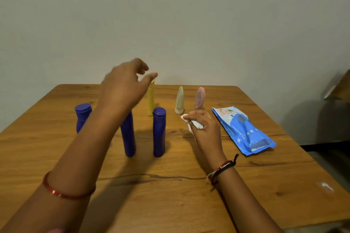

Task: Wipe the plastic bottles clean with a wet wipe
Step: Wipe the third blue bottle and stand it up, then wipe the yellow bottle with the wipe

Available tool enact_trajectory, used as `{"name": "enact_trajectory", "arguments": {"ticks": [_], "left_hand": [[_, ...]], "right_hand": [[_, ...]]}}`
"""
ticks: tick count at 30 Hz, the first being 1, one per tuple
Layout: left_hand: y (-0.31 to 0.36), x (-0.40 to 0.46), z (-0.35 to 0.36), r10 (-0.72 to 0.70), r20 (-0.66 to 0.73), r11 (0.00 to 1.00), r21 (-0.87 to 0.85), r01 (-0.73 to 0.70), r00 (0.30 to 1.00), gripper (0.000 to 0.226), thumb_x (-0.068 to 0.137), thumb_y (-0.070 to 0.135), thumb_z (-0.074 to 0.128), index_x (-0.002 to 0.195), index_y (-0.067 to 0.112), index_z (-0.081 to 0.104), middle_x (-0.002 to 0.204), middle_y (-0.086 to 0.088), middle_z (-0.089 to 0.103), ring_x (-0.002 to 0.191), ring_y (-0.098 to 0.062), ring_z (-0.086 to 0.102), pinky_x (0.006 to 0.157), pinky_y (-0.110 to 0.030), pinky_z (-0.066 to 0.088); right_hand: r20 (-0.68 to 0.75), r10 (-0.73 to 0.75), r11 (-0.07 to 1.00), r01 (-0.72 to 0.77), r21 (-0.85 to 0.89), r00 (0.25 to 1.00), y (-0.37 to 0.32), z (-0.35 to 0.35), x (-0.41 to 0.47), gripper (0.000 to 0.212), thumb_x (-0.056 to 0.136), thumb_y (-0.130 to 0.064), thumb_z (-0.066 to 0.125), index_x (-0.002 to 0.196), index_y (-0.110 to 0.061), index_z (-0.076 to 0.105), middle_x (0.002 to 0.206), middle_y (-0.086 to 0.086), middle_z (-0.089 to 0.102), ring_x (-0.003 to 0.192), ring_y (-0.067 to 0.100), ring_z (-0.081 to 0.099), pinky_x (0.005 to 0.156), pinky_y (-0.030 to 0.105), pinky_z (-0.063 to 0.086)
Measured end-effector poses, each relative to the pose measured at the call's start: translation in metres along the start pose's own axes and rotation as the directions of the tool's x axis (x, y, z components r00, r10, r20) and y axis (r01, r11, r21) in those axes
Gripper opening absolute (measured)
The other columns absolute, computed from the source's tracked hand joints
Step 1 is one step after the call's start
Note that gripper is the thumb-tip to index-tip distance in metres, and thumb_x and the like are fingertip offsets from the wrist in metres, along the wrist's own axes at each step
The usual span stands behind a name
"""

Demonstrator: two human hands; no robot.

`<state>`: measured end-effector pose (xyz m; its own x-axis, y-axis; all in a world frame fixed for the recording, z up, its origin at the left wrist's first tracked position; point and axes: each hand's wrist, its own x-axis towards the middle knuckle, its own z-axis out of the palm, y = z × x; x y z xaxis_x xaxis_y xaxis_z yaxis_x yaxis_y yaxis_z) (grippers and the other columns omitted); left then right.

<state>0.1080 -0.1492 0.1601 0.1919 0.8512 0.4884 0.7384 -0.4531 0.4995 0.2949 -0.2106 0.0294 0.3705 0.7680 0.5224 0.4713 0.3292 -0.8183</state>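
Note:
Three dark blue plastic bottles stand upright on the wooden table [170,195]: one at the left [81,117], one in the middle [128,134] partly behind my left forearm, one to its right [159,132]. Behind them stand a thin yellow tube [151,100], a pale cream tube [179,100] and a pink tube [199,98]. My left hand [125,83] hovers above the table with loosely curled fingers, its thumb tip close to the yellow tube's top, holding nothing. My right hand [203,126] rests near the cream tube and grips a crumpled white wet wipe [193,123].
A blue pack of wet wipes [244,130] lies flat to the right of my right hand. The table's far edge meets a plain wall. A dark object [333,89] sits beyond the table's right side.

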Motion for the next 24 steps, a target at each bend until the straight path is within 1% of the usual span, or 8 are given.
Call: {"name": "enact_trajectory", "arguments": {"ticks": [4, 6, 9, 11, 16, 19, 22, 24], "left_hand": [[-0.004, 0.056, 0.0, -0.093, 0.09, 0.994, 0.07, 0.086, 0.992, 0.035, 0.091, 0.046, 0.058, 0.118, 0.023, 0.06, 0.119, 0.0, 0.065, 0.11, -0.021, 0.058, 0.084, -0.037, 0.047], [-0.004, 0.08, 0.005, -0.134, 0.15, 0.983, 0.143, 0.112, 0.98, 0.036, 0.09, 0.043, 0.06, 0.119, 0.021, 0.061, 0.12, -0.004, 0.064, 0.11, -0.024, 0.057, 0.084, -0.036, 0.046], [-0.011, 0.106, 0.016, -0.211, 0.276, 0.957, 0.255, 0.14, 0.938, 0.045, 0.088, 0.041, 0.064, 0.124, 0.014, 0.059, 0.12, -0.008, 0.062, 0.111, -0.028, 0.058, 0.093, -0.042, 0.049], [-0.018, 0.118, 0.026, -0.263, 0.321, 0.942, 0.29, 0.169, 0.91, 0.045, 0.088, 0.041, 0.065, 0.12, 0.009, 0.06, 0.112, -0.011, 0.065, 0.106, -0.029, 0.061, 0.093, -0.044, 0.051], [-0.028, 0.129, 0.056, -0.341, 0.368, 0.919, 0.325, 0.224, 0.865, 0.039, 0.087, 0.043, 0.065, 0.096, 0.005, 0.064, 0.085, -0.005, 0.066, 0.085, -0.022, 0.066, 0.088, -0.039, 0.054], [-0.03, 0.133, 0.069, -0.354, 0.368, 0.912, 0.34, 0.23, 0.86, 0.041, 0.085, 0.048, 0.065, 0.087, 0.008, 0.059, 0.078, -0.003, 0.064, 0.08, -0.02, 0.065, 0.087, -0.037, 0.055], [-0.03, 0.134, 0.075, -0.367, 0.373, 0.906, 0.352, 0.235, 0.852, 0.042, 0.083, 0.051, 0.066, 0.084, 0.011, 0.055, 0.079, -0.003, 0.065, 0.081, -0.019, 0.066, 0.088, -0.037, 0.054], [-0.03, 0.136, 0.077, -0.361, 0.366, 0.906, 0.357, 0.229, 0.858, 0.04, 0.082, 0.049, 0.069, 0.082, 0.011, 0.056, 0.08, -0.003, 0.065, 0.079, -0.019, 0.066, 0.088, -0.036, 0.055]], "right_hand": [[0.005, -0.007, 1.0, 0.007, -0.024, 1.0, 0.0, 0.006, 0.018, 0.025, 0.083, 0.003, 0.064, 0.092, -0.019, 0.072, 0.099, -0.013, 0.061, 0.099, -0.006, 0.055, 0.079, 0.003, 0.041], [-0.017, 0.012, 1.0, -0.012, -0.012, 1.0, 0.006, 0.009, 0.02, 0.025, 0.082, 0.002, 0.064, 0.092, -0.019, 0.072, 0.101, -0.013, 0.061, 0.099, -0.004, 0.055, 0.079, 0.005, 0.043], [-0.03, 0.046, 0.999, -0.046, 0.008, 0.998, 0.017, 0.012, 0.015, 0.027, 0.081, 0.003, 0.065, 0.092, -0.02, 0.073, 0.103, -0.011, 0.062, 0.1, -0.003, 0.056, 0.081, 0.013, 0.05], [-0.015, 0.063, 0.998, -0.063, 0.003, 0.998, 0.022, 0.013, 0.013, 0.032, 0.079, 0.005, 0.065, 0.093, -0.023, 0.072, 0.105, -0.011, 0.061, 0.101, -0.001, 0.057, 0.079, 0.016, 0.052], [0.001, 0.038, 0.998, -0.038, -0.048, 0.999, 0.026, 0.012, 0.013, 0.034, 0.078, 0.006, 0.068, 0.095, -0.023, 0.072, 0.106, -0.013, 0.061, 0.103, -0.001, 0.057, 0.086, 0.026, 0.054], [-0.005, 0.058, 0.998, -0.058, -0.026, 0.998, 0.025, 0.01, 0.014, 0.033, 0.079, 0.005, 0.068, 0.095, -0.024, 0.072, 0.107, -0.012, 0.061, 0.103, 0.001, 0.057, 0.084, 0.023, 0.054], [-0.028, 0.049, 0.999, -0.049, -0.013, 0.998, 0.024, 0.008, 0.014, 0.033, 0.079, 0.004, 0.068, 0.094, -0.025, 0.071, 0.107, -0.01, 0.061, 0.103, 0.0, 0.057, 0.079, 0.013, 0.05], [-0.038, 0.045, 0.999, -0.046, -0.018, 0.998, 0.023, 0.007, 0.014, 0.031, 0.08, 0.003, 0.068, 0.093, -0.025, 0.072, 0.107, -0.01, 0.062, 0.102, 0.0, 0.056, 0.079, 0.012, 0.05]]}}
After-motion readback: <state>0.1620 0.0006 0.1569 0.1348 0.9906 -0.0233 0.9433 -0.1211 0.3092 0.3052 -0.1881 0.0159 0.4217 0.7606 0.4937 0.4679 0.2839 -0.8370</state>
